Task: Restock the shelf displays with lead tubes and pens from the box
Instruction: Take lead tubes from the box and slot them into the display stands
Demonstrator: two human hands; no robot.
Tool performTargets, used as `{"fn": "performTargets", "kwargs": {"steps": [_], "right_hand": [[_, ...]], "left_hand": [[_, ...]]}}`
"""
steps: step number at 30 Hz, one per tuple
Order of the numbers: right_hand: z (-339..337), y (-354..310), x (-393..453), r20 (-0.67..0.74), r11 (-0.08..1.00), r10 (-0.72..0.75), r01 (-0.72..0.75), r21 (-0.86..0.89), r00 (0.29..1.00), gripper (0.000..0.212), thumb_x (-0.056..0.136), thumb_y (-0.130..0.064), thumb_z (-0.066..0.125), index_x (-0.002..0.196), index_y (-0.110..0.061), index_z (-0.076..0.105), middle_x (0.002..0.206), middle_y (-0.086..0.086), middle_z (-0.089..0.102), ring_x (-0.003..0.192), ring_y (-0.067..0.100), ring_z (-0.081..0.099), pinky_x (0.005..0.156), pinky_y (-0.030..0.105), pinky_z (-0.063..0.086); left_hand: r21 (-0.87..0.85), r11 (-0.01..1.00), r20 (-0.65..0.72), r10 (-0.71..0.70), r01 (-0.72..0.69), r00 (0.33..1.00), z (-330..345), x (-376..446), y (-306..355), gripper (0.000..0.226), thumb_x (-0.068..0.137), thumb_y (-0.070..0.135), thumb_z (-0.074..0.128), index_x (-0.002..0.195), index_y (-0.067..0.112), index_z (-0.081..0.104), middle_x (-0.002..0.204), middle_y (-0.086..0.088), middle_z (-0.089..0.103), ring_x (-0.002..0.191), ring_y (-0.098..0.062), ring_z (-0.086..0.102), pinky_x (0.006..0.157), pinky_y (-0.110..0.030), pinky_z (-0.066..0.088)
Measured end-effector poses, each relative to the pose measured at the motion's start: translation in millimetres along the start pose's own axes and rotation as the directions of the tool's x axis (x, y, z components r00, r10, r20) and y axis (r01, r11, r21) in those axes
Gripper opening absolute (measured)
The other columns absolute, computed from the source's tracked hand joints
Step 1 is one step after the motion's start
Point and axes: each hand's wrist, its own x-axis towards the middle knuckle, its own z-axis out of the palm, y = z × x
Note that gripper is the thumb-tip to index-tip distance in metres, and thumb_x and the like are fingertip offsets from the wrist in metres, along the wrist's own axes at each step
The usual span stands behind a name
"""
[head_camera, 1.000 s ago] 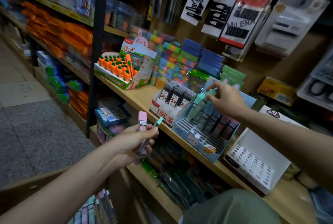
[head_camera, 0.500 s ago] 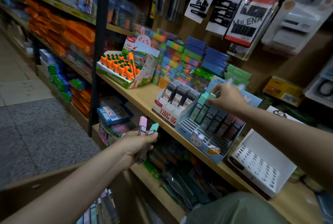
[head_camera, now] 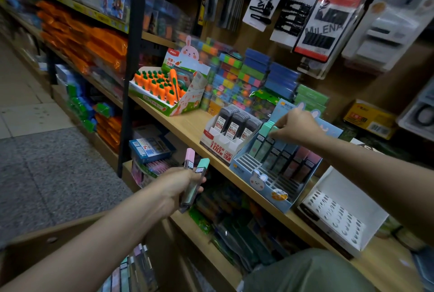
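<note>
Left hand [head_camera: 173, 183] grip holds pink and green lead tubes [head_camera: 195, 179] | right hand [head_camera: 297, 125] pinches green tube cap in blue display [head_camera: 263, 181] | light, rigid, slick: you pinch mid-body.

2 pastel lead tubes [head_camera: 193, 175] in left hand [head_camera: 175, 188]
</note>
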Motion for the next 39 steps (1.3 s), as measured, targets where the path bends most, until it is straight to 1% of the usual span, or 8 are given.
{"fn": "performTargets", "kwargs": {"steps": [3, 7, 16, 23, 26, 29, 36, 39], "right_hand": [[1, 2, 0, 0.023, 1.000, 0.012, -0.012, -0.002, 1.000, 0.038, 0.084, -0.021, 0.071, 0.051, -0.010, 0.055, 0.053, 0.007, 0.050, 0.050, 0.018, 0.044, 0.048, 0.026, 0.035], [-3, 0, -3, -0.043, 1.000, 0.007, -0.008, -0.010, 0.999, 0.018, 0.075, -0.031, 0.083, 0.076, -0.018, 0.070, 0.074, 0.000, 0.069, 0.070, 0.015, 0.064, 0.065, 0.035, 0.058], [12, -2, -7, -0.174, 0.998, 0.004, -0.015, -0.061, 0.985, 0.018, 0.075, -0.030, 0.084, 0.076, -0.013, 0.077, 0.074, 0.006, 0.072, 0.068, 0.023, 0.067, 0.062, 0.042, 0.060], [19, -4, -31, -0.246, 0.879, -0.228, 0.090, -0.468, 0.942, 0.034, 0.097, -0.035, 0.055, 0.120, -0.013, 0.065, 0.117, 0.009, 0.055, 0.098, 0.028, 0.058, 0.083, 0.042, 0.049], [27, -22, -64, -0.314, 0.972, -0.205, 0.231, 0.047, 0.927, 0.042, 0.095, -0.035, 0.057, 0.135, -0.021, 0.054, 0.114, 0.001, 0.056, 0.087, 0.011, 0.060, 0.077, 0.028, 0.051], [43, -53, -91, -0.056, 0.843, -0.114, 0.127, 0.523, 0.992, 0.044, 0.088, -0.047, 0.064, 0.128, -0.030, 0.055, 0.089, -0.009, 0.068, 0.075, 0.001, 0.065, 0.070, 0.024, 0.056], [51, -66, -100, 0.021, 0.733, -0.044, 0.018, 0.680, 0.999, 0.032, 0.079, -0.022, 0.080, 0.106, -0.029, 0.063, 0.090, 0.004, 0.071, 0.079, 0.018, 0.070, 0.077, 0.041, 0.059], [25, -36, -95, -0.075, 0.727, -0.021, 0.067, 0.683, 0.997, 0.034, 0.078, -0.022, 0.079, 0.103, -0.034, 0.059, 0.092, 0.001, 0.068, 0.071, 0.008, 0.070, 0.059, 0.025, 0.059]], "left_hand": [[-0.016, 1.000, 0.008, 0.019, -0.018, 1.000, 0, -1, 1, 0.023, 0.091, 0.008, 0.059, 0.114, 0.014, 0.060, 0.103, -0.007, 0.070, 0.088, -0.018, 0.062, 0.068, -0.033, 0.045], [-0.014, 0.996, 0.026, 0.085, -0.084, 0.996, 1, -1, -1, 0.019, 0.093, 0.009, 0.059, 0.111, 0.015, 0.064, 0.099, -0.006, 0.071, 0.086, -0.017, 0.063, 0.082, -0.035, 0.049], [-0.076, 0.993, 0.112, 0.099, -0.091, 0.989, 4, -1, -3, 0.019, 0.091, 0.013, 0.063, 0.108, 0.014, 0.071, 0.092, 0.004, 0.076, 0.084, -0.014, 0.066, 0.068, -0.030, 0.047], [-0.161, 0.982, 0.181, 0.130, -0.101, 0.975, 8, -8, -3, 0.022, 0.091, 0.010, 0.062, 0.111, 0.018, 0.066, 0.097, -0.002, 0.076, 0.090, -0.016, 0.066, 0.074, -0.028, 0.050], [-0.151, 0.980, 0.229, 0.162, -0.129, 0.960, 7, -13, -3, 0.023, 0.090, 0.012, 0.064, 0.111, 0.021, 0.066, 0.100, -0.002, 0.076, 0.092, -0.015, 0.067, 0.077, -0.028, 0.050], [-0.151, 0.975, 0.245, 0.195, -0.162, 0.950, 8, -17, -4, 0.027, 0.090, 0.012, 0.063, 0.116, 0.020, 0.066, 0.104, -0.003, 0.075, 0.096, -0.017, 0.065, 0.082, -0.029, 0.051], [-0.082, 0.976, 0.293, 0.216, -0.201, 0.931, 11, -26, -6, 0.024, 0.098, 0.017, 0.053, 0.119, 0.015, 0.063, 0.111, -0.011, 0.071, 0.099, -0.024, 0.066, 0.086, -0.037, 0.053], [0.050, 0.968, 0.196, 0.232, -0.246, 0.953, 5, -24, -6, 0.024, 0.101, 0.022, 0.047, 0.119, 0.014, 0.061, 0.100, -0.007, 0.065, 0.079, -0.017, 0.061, 0.066, -0.025, 0.054]]}}
